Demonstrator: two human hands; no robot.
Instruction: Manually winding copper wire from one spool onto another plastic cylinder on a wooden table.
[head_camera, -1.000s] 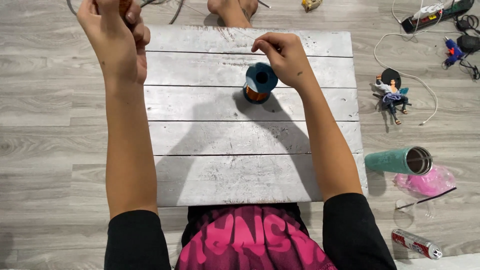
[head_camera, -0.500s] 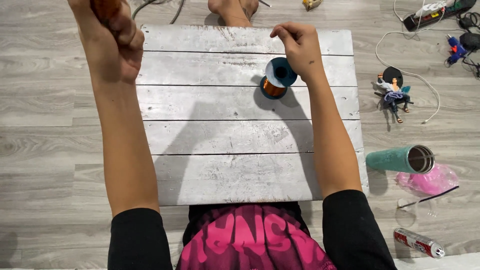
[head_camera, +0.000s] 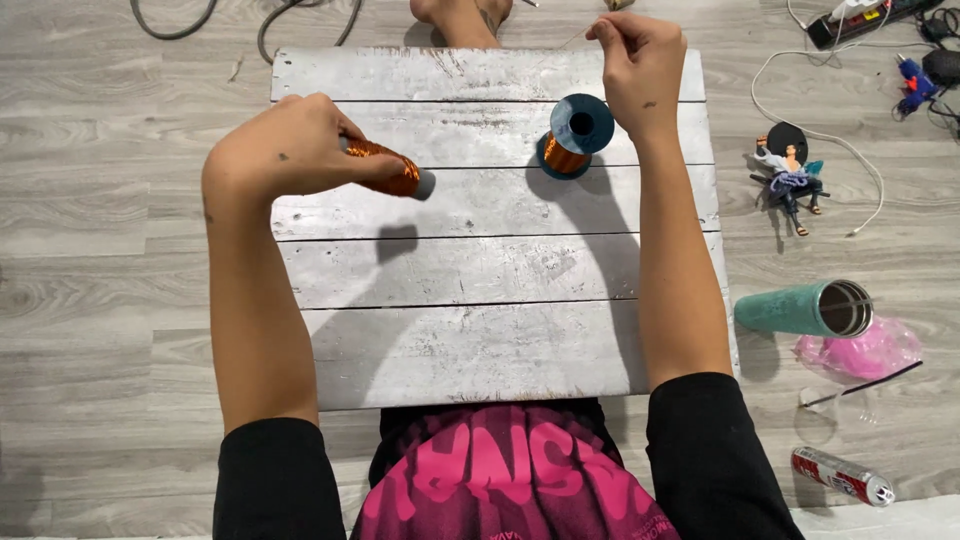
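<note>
The coil (head_camera: 388, 168) is a short cylinder wound tight with shiny copper-orange wire, a pale grey end cap showing at its right tip. It lies nearly level, tilted slightly down to the right, raised above the upper left part of the whitewashed plank board (head_camera: 480, 290) and throwing a small shadow on the planks below. The left hand (head_camera: 290, 150) closes around its left end, fingers curled over the windings. Further right, a teal spool (head_camera: 572, 135) stands on the board near its far edge, its round flange tipped toward the camera, a band of the same copper wire visible beneath it. The right hand (head_camera: 640, 65) hovers just above and beyond the spool, thumb and forefinger pressed together in a pinch; a very fine strand seems to run from them, too thin to be sure. On the grey wood floor to the right lie a small figurine (head_camera: 788, 175), a teal tumbler (head_camera: 810, 308) on its side and a pink plastic bag (head_camera: 862, 350)
</note>
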